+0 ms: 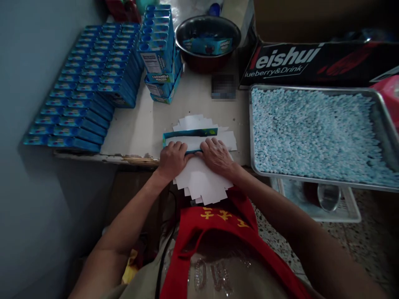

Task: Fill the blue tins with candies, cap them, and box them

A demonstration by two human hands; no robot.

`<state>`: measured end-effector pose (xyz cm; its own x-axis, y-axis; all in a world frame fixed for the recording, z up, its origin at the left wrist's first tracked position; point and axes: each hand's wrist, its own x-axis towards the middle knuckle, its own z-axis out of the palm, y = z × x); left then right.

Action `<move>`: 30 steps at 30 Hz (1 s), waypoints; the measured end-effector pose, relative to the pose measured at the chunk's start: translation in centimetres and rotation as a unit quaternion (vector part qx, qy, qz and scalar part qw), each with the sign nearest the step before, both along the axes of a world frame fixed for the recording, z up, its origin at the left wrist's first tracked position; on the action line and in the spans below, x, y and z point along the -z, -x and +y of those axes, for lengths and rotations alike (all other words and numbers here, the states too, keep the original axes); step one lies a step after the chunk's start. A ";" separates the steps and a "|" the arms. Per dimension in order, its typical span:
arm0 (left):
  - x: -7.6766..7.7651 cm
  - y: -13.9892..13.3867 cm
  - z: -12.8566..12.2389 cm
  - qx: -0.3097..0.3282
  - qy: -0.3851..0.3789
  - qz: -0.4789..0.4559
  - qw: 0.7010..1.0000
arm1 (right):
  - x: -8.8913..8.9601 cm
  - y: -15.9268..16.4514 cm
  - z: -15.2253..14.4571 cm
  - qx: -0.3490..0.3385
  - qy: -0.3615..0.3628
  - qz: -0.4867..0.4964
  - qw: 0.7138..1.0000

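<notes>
A half-folded blue cardboard box, white on its inner face, lies at the table's front edge with its long walls standing up. My left hand has its fingers curled over the near wall, gripping it at the left. Further right along the same wall, my right hand presses and grips with bent fingers. Both thumbs are close together near the wall's middle. Under the box a fanned stack of white-backed card blanks reaches from the table over my lap.
Rows of blue boxes cover the table's left side, beside a taller stack of boxes. A metal bowl holds another blue box. To the right are a tray of pale blue candies and a black carton.
</notes>
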<state>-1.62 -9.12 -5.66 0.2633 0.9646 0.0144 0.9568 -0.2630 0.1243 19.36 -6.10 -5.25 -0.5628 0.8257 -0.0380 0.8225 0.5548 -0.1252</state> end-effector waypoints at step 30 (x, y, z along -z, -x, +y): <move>-3.6 -3.3 2.9 -0.161 0.153 -0.231 0.947 | -2.5 -3.3 0.1 -0.306 0.120 0.011 0.944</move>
<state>1.65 -6.20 -2.06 -0.0115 0.9713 -0.2375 0.8055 0.1497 0.5733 22.64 -5.98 -2.77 -0.9349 0.3141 -0.1653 0.3522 0.8791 -0.3213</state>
